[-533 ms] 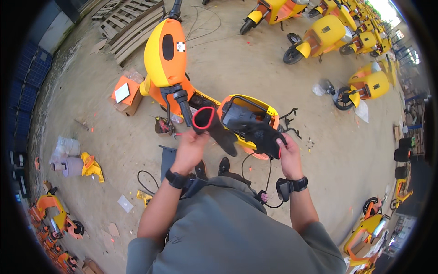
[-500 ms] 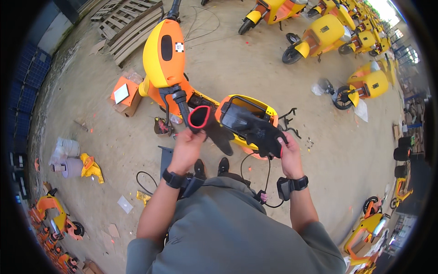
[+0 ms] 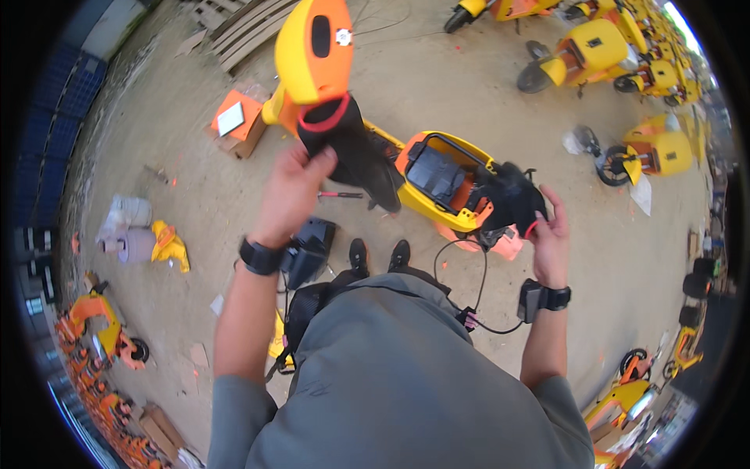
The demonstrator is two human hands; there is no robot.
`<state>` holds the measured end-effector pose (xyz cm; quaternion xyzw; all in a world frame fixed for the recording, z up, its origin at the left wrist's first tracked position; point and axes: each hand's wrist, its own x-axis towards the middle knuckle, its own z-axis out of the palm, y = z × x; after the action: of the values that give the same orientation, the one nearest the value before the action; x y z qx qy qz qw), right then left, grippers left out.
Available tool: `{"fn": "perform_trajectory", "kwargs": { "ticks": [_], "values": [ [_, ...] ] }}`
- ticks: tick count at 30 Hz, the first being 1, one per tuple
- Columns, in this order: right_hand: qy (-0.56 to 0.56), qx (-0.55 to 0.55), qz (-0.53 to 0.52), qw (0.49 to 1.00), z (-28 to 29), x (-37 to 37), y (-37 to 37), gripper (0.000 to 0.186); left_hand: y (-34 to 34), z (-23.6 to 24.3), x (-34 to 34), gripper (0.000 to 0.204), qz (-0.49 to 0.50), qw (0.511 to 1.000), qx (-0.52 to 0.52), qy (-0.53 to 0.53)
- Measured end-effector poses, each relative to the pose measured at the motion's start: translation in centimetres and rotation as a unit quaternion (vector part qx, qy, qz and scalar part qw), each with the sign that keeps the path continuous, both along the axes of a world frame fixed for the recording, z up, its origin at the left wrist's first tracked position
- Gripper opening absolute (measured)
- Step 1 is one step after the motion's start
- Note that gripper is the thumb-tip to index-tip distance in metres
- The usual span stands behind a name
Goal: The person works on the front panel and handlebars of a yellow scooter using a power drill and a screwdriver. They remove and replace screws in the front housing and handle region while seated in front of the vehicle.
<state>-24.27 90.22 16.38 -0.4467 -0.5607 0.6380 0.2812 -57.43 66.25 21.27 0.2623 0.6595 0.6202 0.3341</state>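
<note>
My left hand (image 3: 287,199) pinches a black glove (image 3: 361,160) close to its red-edged cuff. That glove's cuff gapes upward, and its fingers hang toward the lower right. Thumb and fingers of my right hand (image 3: 551,234) grip a second black glove (image 3: 509,199) at its edge, where a bit of red shows; motion blurs this glove. Behind both gloves stands a yellow and orange scooter (image 3: 316,55), its handlebar area partly covered by the left glove. The scooter's open seat compartment (image 3: 426,207) lies between my hands, with a dark grey box-like part (image 3: 434,173) inside.
An orange-topped carton (image 3: 244,129) sits left of the scooter, near wooden pallets (image 3: 258,31). By my feet are a dark box-like piece (image 3: 311,248) and a red-handled tool (image 3: 341,195). More yellow scooters (image 3: 598,55) stand at the far right. Cables hang near my waist.
My hands have moved farther apart, the left one leftward and the right one rightward, each still with its glove. The view has shifted, so the scooter appears higher and farther right.
</note>
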Motion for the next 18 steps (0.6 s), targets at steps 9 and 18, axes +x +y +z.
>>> {"fn": "perform_trajectory", "kwargs": {
  "ticks": [9, 18],
  "values": [
    [-0.008, 0.048, 0.104, 0.993, 0.5, -2.3, 0.3, 0.039, -4.6, 4.2, -5.3, 0.025, 0.048, 0.986, -0.028, 0.159],
    [-0.237, 0.583, 0.058, 0.775, 1.5, -7.2, 1.3, 0.015, -1.4, -0.9, 3.0, 0.034, -0.141, 0.978, -0.048, 0.145]
  ]
}}
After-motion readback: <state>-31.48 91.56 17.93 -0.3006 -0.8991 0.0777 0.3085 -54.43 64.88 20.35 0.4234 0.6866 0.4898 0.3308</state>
